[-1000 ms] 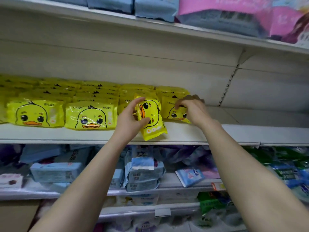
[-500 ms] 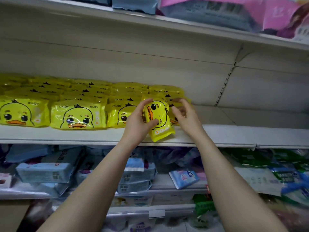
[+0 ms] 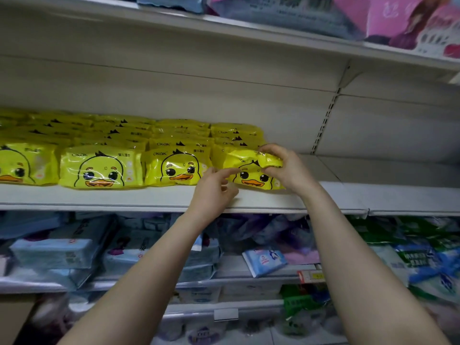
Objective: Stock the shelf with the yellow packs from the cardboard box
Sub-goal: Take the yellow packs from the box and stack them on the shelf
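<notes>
Fingers (image 3: 267, 151) of the right hand (image 3: 286, 168) are curling over the top edge of a yellow pack (image 3: 251, 174) and pinching it, crumpling the film there. Left hand (image 3: 211, 192) is sitting just beside the pack's lower left corner, fingers half spread and holding nothing; one fingertip is reaching toward the pack's left edge, contact uncertain.

Step in hand, as judged: seating this pack at the right end of the front row on the shelf (image 3: 149, 197). Pack is resting on its lower edge near the shelf lip, face outward, just beside the neighbouring front pack (image 3: 178, 166) and in front of the stacked packs (image 3: 236, 133) behind it.

Next move likely calls for releasing the pinch, then nudging the pack square with its neighbours so the row is reading flush. Bare shelf is remaining to the right for more packs. Cardboard box is not in view.

Appearance: glossy yellow film, cartoon duck face with orange bill and black eyes, small dark lettering near the top. Soft and pliable; the wrapper is creasing under the grip, so it should be tolerating a light push.
</notes>
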`<act>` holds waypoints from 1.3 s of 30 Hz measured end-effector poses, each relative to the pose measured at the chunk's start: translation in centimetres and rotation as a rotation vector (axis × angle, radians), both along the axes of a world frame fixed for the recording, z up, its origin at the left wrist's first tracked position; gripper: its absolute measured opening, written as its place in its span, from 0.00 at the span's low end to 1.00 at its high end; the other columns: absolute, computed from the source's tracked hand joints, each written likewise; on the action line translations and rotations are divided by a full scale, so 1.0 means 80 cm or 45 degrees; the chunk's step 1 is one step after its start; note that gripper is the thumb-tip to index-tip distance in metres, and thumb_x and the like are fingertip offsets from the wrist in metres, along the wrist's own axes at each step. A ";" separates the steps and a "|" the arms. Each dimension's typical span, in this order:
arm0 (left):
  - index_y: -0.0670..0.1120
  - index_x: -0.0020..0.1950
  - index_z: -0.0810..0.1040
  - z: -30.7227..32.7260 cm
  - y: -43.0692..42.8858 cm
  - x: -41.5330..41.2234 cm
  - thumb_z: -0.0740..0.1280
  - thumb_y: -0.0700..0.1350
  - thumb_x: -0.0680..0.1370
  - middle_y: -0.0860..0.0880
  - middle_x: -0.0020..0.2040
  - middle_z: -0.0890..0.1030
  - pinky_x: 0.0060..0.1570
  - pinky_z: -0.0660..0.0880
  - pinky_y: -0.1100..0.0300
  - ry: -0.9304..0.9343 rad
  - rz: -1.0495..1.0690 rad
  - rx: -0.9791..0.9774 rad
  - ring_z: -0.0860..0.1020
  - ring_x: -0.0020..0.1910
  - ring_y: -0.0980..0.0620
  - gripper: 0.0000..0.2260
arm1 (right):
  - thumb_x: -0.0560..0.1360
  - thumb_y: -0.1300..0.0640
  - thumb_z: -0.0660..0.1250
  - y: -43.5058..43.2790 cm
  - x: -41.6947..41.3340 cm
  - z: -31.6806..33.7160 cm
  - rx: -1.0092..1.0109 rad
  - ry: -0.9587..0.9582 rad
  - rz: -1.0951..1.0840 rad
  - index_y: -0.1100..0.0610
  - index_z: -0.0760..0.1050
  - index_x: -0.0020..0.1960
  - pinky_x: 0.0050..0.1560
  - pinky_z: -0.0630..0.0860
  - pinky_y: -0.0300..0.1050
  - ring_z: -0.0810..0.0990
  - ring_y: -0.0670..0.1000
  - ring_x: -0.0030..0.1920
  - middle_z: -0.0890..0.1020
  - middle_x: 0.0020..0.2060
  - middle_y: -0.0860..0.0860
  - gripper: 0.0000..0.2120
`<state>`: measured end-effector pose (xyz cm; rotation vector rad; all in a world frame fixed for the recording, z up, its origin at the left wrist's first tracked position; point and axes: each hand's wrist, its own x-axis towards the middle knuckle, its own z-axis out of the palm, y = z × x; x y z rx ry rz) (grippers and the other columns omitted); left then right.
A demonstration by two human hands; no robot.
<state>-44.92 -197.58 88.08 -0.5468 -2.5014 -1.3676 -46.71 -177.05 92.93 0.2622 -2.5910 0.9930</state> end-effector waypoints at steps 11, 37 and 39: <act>0.48 0.71 0.73 -0.010 0.004 0.000 0.70 0.40 0.73 0.45 0.62 0.73 0.57 0.75 0.50 0.014 0.094 -0.241 0.76 0.56 0.46 0.26 | 0.70 0.56 0.75 -0.022 -0.006 -0.029 0.359 0.214 -0.191 0.49 0.74 0.65 0.60 0.69 0.50 0.70 0.58 0.61 0.74 0.58 0.55 0.25; 0.52 0.58 0.80 -0.024 -0.222 0.137 0.70 0.40 0.75 0.52 0.49 0.81 0.49 0.77 0.60 0.202 0.795 0.154 0.79 0.44 0.58 0.13 | 0.74 0.63 0.66 -0.293 0.079 -0.071 0.071 0.438 0.403 0.51 0.78 0.61 0.59 0.67 0.45 0.72 0.51 0.56 0.78 0.54 0.49 0.17; 0.51 0.58 0.81 -0.030 -0.265 0.155 0.70 0.40 0.75 0.52 0.49 0.81 0.50 0.77 0.59 0.182 0.844 0.121 0.79 0.44 0.57 0.13 | 0.75 0.63 0.65 -0.336 0.091 -0.081 0.058 0.401 0.470 0.51 0.77 0.62 0.58 0.67 0.44 0.71 0.50 0.56 0.78 0.54 0.48 0.17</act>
